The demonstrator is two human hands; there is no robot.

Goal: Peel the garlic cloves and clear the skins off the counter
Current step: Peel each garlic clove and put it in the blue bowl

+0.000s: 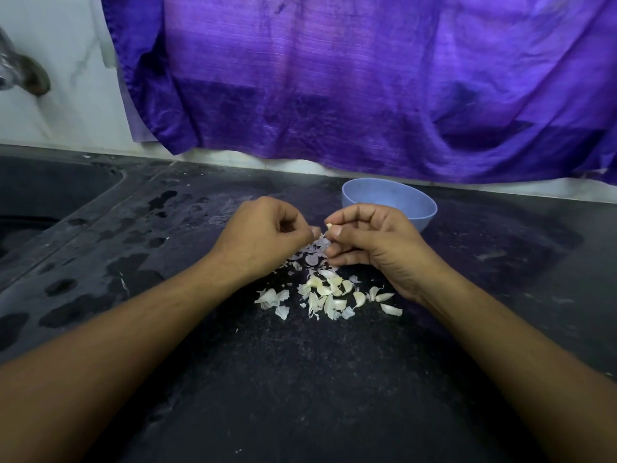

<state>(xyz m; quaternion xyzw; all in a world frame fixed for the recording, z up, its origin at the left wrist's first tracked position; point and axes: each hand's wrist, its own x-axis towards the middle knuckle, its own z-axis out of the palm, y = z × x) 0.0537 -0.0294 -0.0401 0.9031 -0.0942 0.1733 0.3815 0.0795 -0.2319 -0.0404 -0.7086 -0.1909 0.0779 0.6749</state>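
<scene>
While right hand (370, 242) pinches garlic clove (329, 226), left hand (263, 228), fingers curled, pinches its skin (321, 237) (peelings (282, 311) litter counter (300, 379) below).

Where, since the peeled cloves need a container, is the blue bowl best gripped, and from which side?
Probably the right part of the rim of the blue bowl, thumb inside, fingers on the outer wall, coming from above and the right. It stands upright and open, and its near-left rim is hidden behind the right hand, which pinches a garlic clove.
</scene>
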